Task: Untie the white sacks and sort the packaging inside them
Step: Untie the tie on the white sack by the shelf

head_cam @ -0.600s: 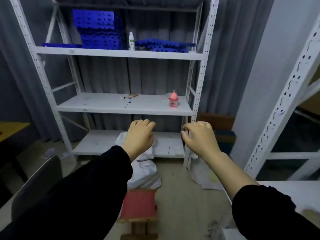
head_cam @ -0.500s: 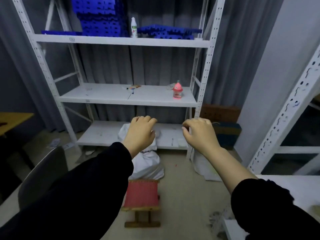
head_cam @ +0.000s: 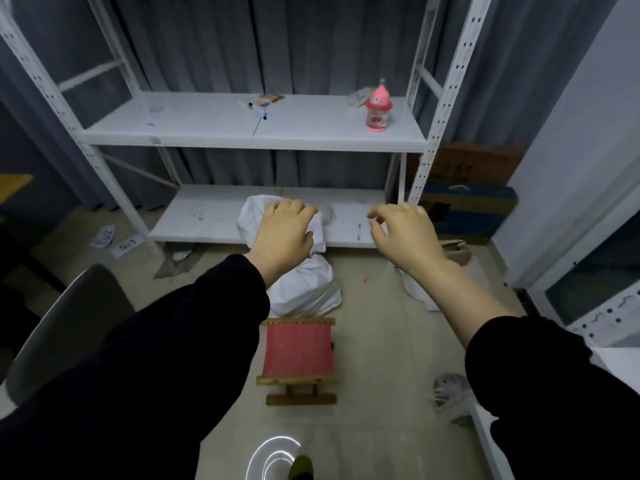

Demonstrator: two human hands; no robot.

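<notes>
- A person in black sleeves holds both hands out, palms down, in front of a white metal shelving rack (head_cam: 252, 142).
- The left hand (head_cam: 285, 233) has loosely curled fingers and nothing in its grasp. It lines up with the top of a white sack (head_cam: 304, 289); whether it touches the sack cannot be told.
- The right hand (head_cam: 403, 233) is apart from the left, its fingers also loosely bent and holding nothing.
- The white sack sits on the floor, its upper part leaning against the rack's bottom shelf.
- A second white sack (head_cam: 420, 292) lies on the floor to the right, largely hidden behind the right forearm.
- A small wooden stool with a red seat (head_cam: 298, 351) stands on the floor just in front of the first sack.
- A pink lidded cup (head_cam: 378, 110) stands at the right end of the middle shelf, with some pens (head_cam: 265, 102) nearer the centre.
- A blue box (head_cam: 471, 213) and brown cardboard (head_cam: 464, 164) lean by the wall to the right of the rack.
- A grey chair (head_cam: 69, 323) is at the left, and paper labels (head_cam: 114, 240) lie on the floor beyond it.
</notes>
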